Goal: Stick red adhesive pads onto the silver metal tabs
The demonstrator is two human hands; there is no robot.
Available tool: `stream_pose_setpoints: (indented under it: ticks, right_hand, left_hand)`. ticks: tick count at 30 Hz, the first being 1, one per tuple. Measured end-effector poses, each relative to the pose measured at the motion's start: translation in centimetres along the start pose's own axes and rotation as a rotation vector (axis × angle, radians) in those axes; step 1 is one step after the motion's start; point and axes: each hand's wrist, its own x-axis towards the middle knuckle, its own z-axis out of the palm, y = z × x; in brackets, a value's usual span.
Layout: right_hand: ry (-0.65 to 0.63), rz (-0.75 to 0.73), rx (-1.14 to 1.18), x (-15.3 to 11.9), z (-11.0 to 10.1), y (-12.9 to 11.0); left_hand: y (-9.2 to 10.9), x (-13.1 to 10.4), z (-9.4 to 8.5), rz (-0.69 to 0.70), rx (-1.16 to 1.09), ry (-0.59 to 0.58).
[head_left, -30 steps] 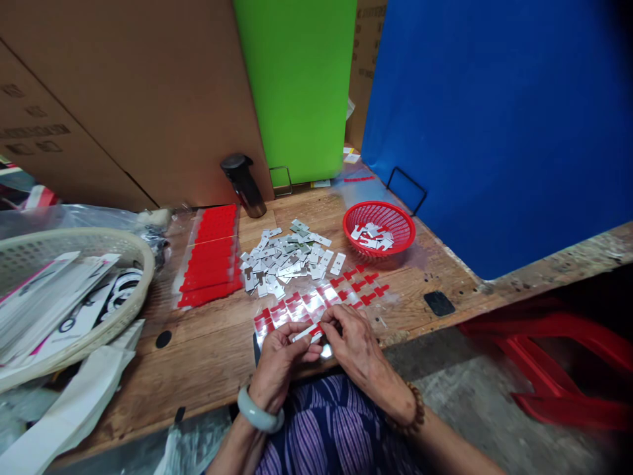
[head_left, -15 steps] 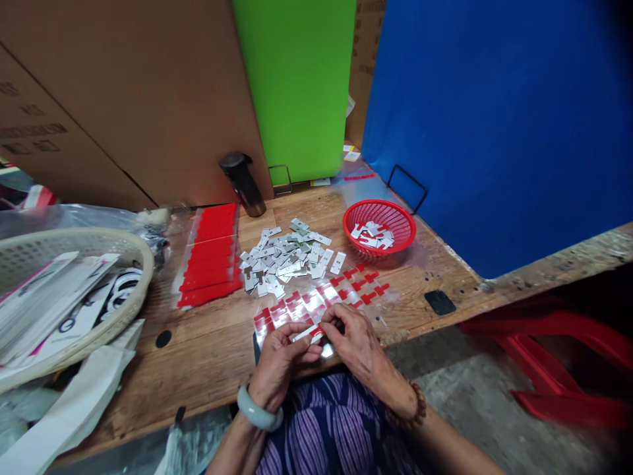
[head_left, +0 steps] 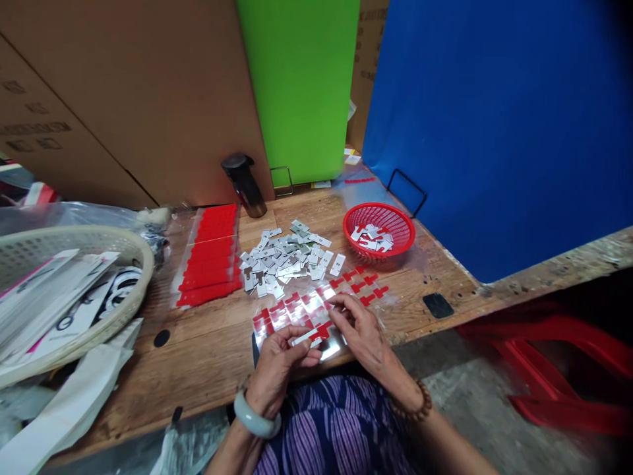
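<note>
My left hand (head_left: 283, 356) pinches a small flat whitish plate (head_left: 305, 337) between thumb and fingers, low over the near edge of the table. Red shows at the plate's right end; whether it is on the plate or on the sheet behind, I cannot tell. My right hand (head_left: 364, 338) is just to the right, fingers apart and bent, with the fingertips over a clear sheet of red cross-shaped stickers (head_left: 368, 280). Beyond the hands lies a loose pile of small metal plates (head_left: 284, 257). A red plastic basket (head_left: 408, 227) holds several plates with red on them.
Stacked red sticker sheets (head_left: 210, 254) lie left of the pile. A dark bottle (head_left: 246, 188) stands behind. At far left is a cream basket (head_left: 146, 264) of printed cards. Cardboard (head_left: 148, 99), a green panel (head_left: 301, 92) and a blue panel (head_left: 494, 132) line the back.
My right hand has moved off the plate, slightly up and to the right, and its fingers have parted. My left hand keeps the plate in nearly the same place.
</note>
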Motion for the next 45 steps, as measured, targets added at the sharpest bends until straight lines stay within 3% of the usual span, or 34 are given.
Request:
stream_pose_setpoints:
  ticks: [6, 11, 22, 30, 37, 45]
  right_hand:
    - [-0.289, 0.196, 0.323, -0.3, -0.4, 0.3]
    - [-0.418, 0.322, 0.448, -0.6, -0.1, -0.1]
    - [-0.404, 0.39, 0.56, -0.7, 0.6, 0.1]
    - [-0.467, 0.424, 0.808, -1.3, 0.6, 0.3]
    - [-0.471, 0.346, 0.686, -1.7, 0.8, 0.3]
    - [-0.32, 0.297, 0.645, -2.4, 1.7, -0.5]
  left_hand:
    - [-0.2, -0.2, -0.2, 0.004, 0.01, -0.015]
    - [-0.3, -0.4, -0.2, 0.029, 0.041, -0.067]
    - [0.4, -1.1, -0.5, 0.033, 0.116, -0.145]
    - [0.6, -1.3, -0.7, 0.029, 0.084, -0.08]
    - [0.4, -1.6, -0.9, 0.074, 0.107, -0.109]
    - [-0.2, -2.6, -0.1, 0.191, 0.191, -0.036]
